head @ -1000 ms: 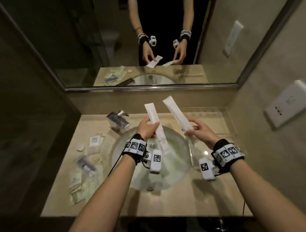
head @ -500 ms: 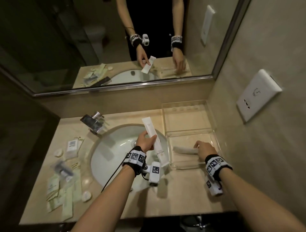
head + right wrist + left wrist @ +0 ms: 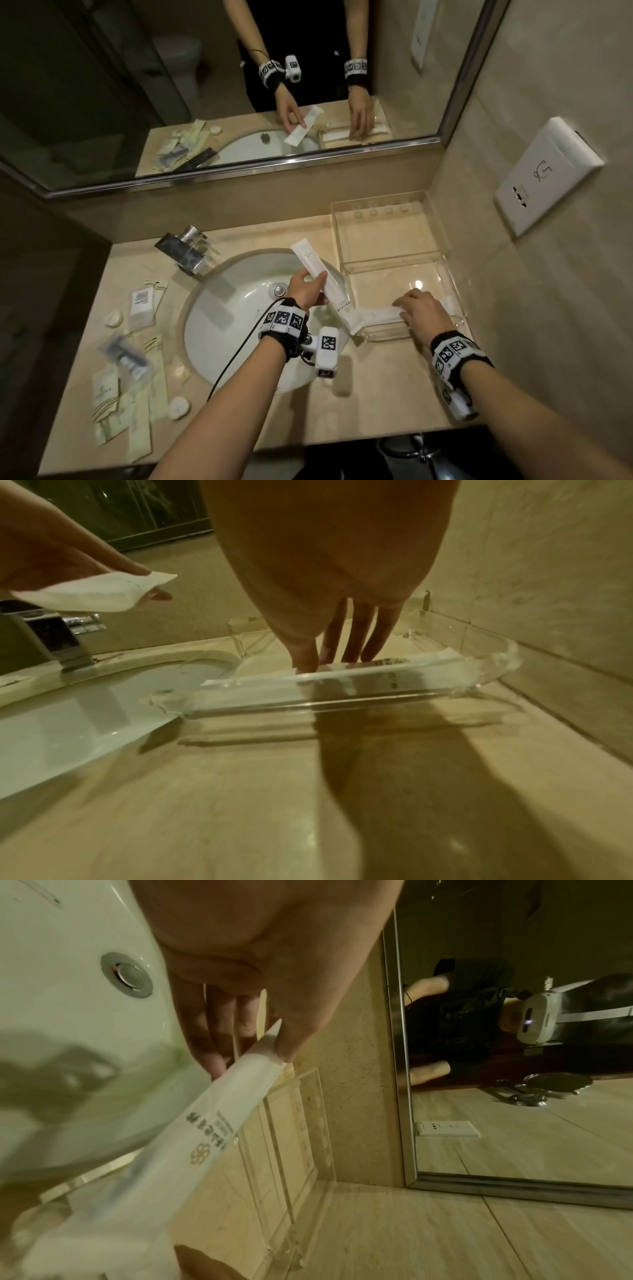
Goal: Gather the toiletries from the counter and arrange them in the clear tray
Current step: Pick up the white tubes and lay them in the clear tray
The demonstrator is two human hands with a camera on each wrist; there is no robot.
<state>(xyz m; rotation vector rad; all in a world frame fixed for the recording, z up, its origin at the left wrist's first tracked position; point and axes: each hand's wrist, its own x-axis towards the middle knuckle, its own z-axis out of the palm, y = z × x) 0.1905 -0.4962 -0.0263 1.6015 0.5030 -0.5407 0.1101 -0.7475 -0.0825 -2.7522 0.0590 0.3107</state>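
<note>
The clear tray stands on the counter right of the sink and has two compartments. My right hand reaches into its near compartment. It holds a long white packet between thumb and fingers, and the packet lies along the front wall. The right wrist view shows the same hand, packet and tray wall. My left hand grips a second long white packet over the basin's right edge, its lower end near the tray. The left wrist view shows this hand, packet and the tray.
The white basin fills the counter's middle, with a chrome faucet behind it. Several sachets, a small box and round soaps lie on the left counter. A wall socket and the mirror border the tray's corner.
My right hand has brought its packet down from above the sink into the tray's near compartment. My left hand has lowered its packet and moved it closer to the tray.
</note>
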